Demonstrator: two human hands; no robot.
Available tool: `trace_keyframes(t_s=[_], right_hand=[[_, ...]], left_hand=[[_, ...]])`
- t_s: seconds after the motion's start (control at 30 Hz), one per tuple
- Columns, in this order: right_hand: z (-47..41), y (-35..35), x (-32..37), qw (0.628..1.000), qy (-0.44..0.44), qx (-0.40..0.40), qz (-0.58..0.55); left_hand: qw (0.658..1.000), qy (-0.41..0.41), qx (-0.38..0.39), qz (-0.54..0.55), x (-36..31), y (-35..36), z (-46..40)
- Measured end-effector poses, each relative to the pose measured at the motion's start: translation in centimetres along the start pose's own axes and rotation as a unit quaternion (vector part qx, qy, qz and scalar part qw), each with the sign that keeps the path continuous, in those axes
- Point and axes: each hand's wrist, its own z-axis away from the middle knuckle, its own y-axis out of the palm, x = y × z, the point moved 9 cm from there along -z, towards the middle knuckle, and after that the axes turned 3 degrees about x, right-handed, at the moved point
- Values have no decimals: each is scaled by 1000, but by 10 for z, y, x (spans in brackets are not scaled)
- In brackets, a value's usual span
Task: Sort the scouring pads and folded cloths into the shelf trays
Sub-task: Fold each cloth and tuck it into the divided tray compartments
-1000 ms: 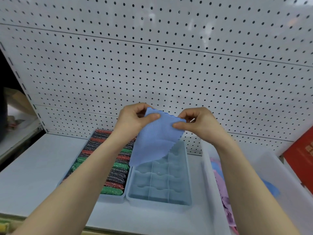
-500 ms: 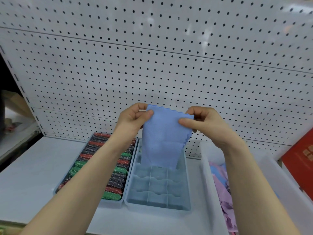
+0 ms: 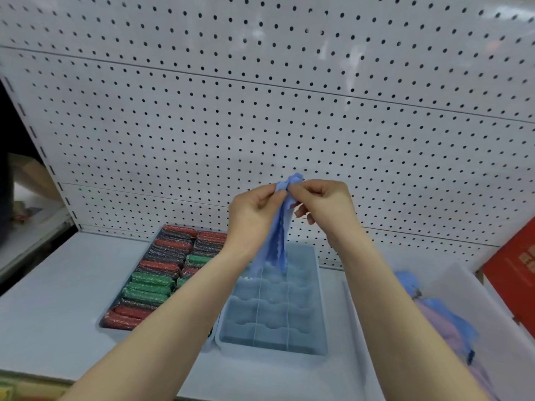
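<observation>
A light blue cloth (image 3: 277, 241) with wavy edges hangs folded in half above the shelf. My left hand (image 3: 254, 215) and my right hand (image 3: 324, 205) pinch its top corners together, fingertips touching. Below it lies a pale blue tray (image 3: 320, 299) split into small compartments with nothing in them. To its left a second tray (image 3: 100, 325) holds rows of red, green and dark glittery scouring pads (image 3: 162, 273).
A white bin (image 3: 469, 287) at the right holds loose blue and pink cloths (image 3: 443, 316). A red box (image 3: 515, 273) stands at the far right. The white pegboard (image 3: 260, 111) backs the shelf (image 3: 52, 299).
My hands came together, folding the spread cloth in half lengthways. It now hangs as a narrow strip instead of a wide sheet.
</observation>
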Motion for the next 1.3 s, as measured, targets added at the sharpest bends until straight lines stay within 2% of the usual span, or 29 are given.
trace_keyframes(t_s=[0.1,0.17,0.3,0.33,0.43,0.5,0.6,0.67,0.77,0.83,0.97,1.07,1.2,1.3], right_hand=[[1,3,2,1000,-1,24,0],[3,4,4,999,-11,48,-22],[1,-25,-8,997,-34,7,-71],[0,-26,-18,997,-16,38,-68],[14,5,-48,970,17,240,-45],[23,19,-58,956,18,285,-71],[19,19,-66,968,39,219,-118],[15,14,-73,974,61,177,-127],[16,13,-85,975,93,156,-129],[19,13,-93,976,109,152,-109],[22,13,-101,977,115,155,-90],[16,6,-84,981,51,127,-135],[16,3,-61,984,-28,133,-119],[17,3,-64,968,-5,144,-204]], left_hand=[[998,-2,51,34,-1,8,1],[999,-1,41,23,2,4,0],[1000,-9,9,21,4,-7,-7],[999,-14,13,36,3,-7,-9],[996,-25,33,76,0,-7,-17],[992,-44,42,106,0,-6,-20],[984,-111,39,136,17,-6,-23],[972,-182,71,130,38,0,-14],[949,-263,152,79,75,14,16],[947,-277,154,60,92,15,29],[966,-238,85,53,97,6,27],[983,-160,74,58,77,2,17],[993,-87,63,59,56,-3,10],[994,-63,51,68,50,-5,9]])
